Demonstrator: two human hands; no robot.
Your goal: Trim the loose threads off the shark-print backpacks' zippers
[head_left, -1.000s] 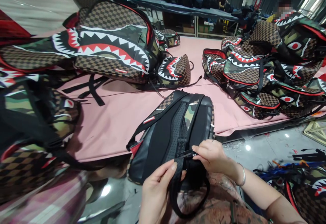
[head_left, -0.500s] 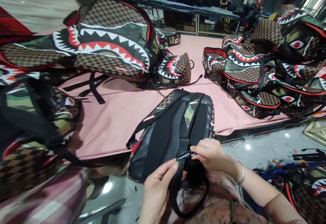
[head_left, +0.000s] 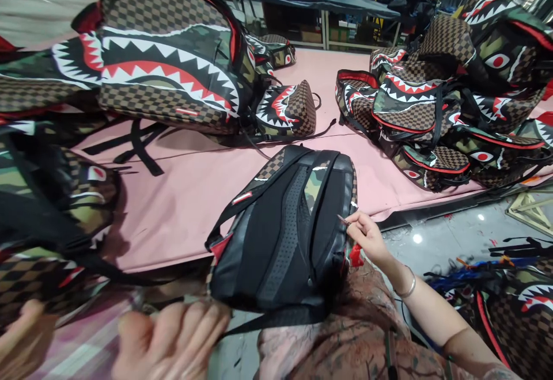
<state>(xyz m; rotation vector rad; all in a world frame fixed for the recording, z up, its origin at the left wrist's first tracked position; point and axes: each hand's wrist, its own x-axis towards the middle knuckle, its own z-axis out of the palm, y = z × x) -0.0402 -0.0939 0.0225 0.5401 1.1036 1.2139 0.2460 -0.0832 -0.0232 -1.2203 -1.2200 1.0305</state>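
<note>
A backpack lies back-side up at the table's front edge, its black padded panel and shoulder straps showing. My right hand is over its right edge, thumb and fingers pinched on a small thin pointed tool, whose exact kind I cannot make out. My left hand, blurred and close to the camera, is curled at the end of a black strap stretched left from the pack's bottom. Something red shows below my right hand, by the pack's side.
Shark-mouth checkered backpacks lie on the pink table: a large one at the back left, a pile on the right. Another person's hand is at the lower left, near a backpack. More bags lie lower right.
My hands have parted from the strap's fitting, which they held together. The left has swung left with the strap; the right has moved up to the pack's edge, the small tool now showing.
</note>
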